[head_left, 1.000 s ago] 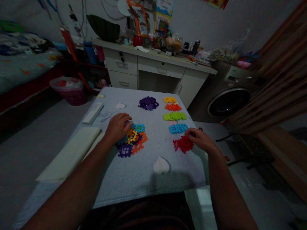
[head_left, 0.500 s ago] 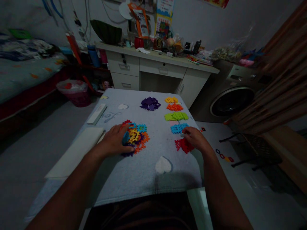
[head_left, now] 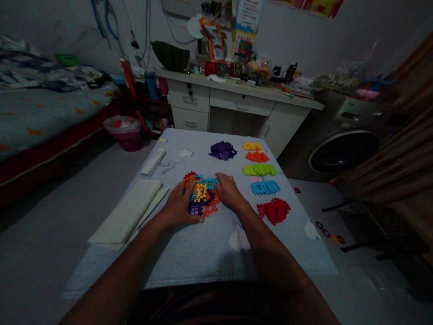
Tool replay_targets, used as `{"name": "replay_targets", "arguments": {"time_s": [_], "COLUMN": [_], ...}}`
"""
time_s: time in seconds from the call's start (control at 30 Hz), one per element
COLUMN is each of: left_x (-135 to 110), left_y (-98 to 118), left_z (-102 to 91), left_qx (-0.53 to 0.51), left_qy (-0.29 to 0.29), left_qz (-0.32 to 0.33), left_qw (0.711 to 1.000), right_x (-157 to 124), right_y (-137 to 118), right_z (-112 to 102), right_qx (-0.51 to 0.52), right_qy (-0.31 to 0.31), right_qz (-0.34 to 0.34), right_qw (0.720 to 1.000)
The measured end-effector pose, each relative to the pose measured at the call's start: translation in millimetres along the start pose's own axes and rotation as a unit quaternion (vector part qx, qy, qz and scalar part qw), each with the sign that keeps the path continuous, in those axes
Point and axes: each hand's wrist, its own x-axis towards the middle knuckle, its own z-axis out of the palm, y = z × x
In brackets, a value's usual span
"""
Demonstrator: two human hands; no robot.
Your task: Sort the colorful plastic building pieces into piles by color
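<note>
In the head view, a mixed pile of gear-edged plastic building pieces (head_left: 200, 192) in yellow, orange, purple, blue and red lies on the cloth-covered table. My left hand (head_left: 181, 203) rests along its left side, thumb and fingers spread apart around the edge. At the pile's right edge, my right hand (head_left: 230, 192) has its fingers bent in against the blue and orange pieces. Whatever those fingertips pinch is hidden. To the right lie sorted groups: red pieces (head_left: 275, 210), blue pieces (head_left: 265, 187), green pieces (head_left: 260, 169), orange pieces (head_left: 257, 156) and yellow pieces (head_left: 252, 146).
Purple pieces (head_left: 222, 150) form a heap at the far middle of the table. A long white box (head_left: 153, 162) and a folded pale sheet (head_left: 126, 214) lie on the left. Beyond stand a cluttered desk (head_left: 189, 97), a washing machine (head_left: 341, 135) and a pink bin (head_left: 126, 135).
My right hand has moved left from the red pieces to the mixed pile. My left hand stays at the pile, its fingers drawn off the teal piece. The camera view has turned slightly left.
</note>
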Motion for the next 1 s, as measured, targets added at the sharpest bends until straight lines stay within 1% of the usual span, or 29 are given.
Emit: {"name": "replay_targets", "arguments": {"time_s": [0.1,0.17,0.3,0.5,0.6,0.7,0.87,0.93,1.0], "left_x": [-1,-2,-2,1,2,2,2,3,5], "left_y": [0,1,6,12,12,9,8,9,10], "left_z": [3.6,5.2,5.9,1.8,0.9,1.9,2.4,1.3,-0.2], "left_qx": [-0.013,-0.019,-0.017,0.002,0.001,-0.003,-0.022,-0.032,-0.043], "left_qy": [0.003,0.011,0.028,0.039,0.035,0.034,0.045,0.052,0.059], "left_qz": [0.003,0.002,0.003,0.014,0.028,0.038,0.04,0.042,0.047], "left_qw": [1.0,1.0,0.999,0.999,0.999,0.999,0.998,0.997,0.996], "right_x": [3,4,2,-1,-4,-9,-25,-32,-37], "right_y": [3,5,10,17,25,40,74,84,90], "right_z": [7,6,2,-11,-26,-51,-93,-103,-107], "right_qx": [0.014,0.033,0.084,0.142,0.145,0.132,0.087,0.073,0.06], "right_qy": [-0.007,-0.004,0.042,0.093,0.121,0.138,0.172,0.17,0.157], "right_qz": [0.017,0.009,-0.009,0.026,0.023,0.033,0.102,0.129,0.144], "right_qw": [1.0,0.999,0.996,0.985,0.982,0.981,0.976,0.974,0.975]}}
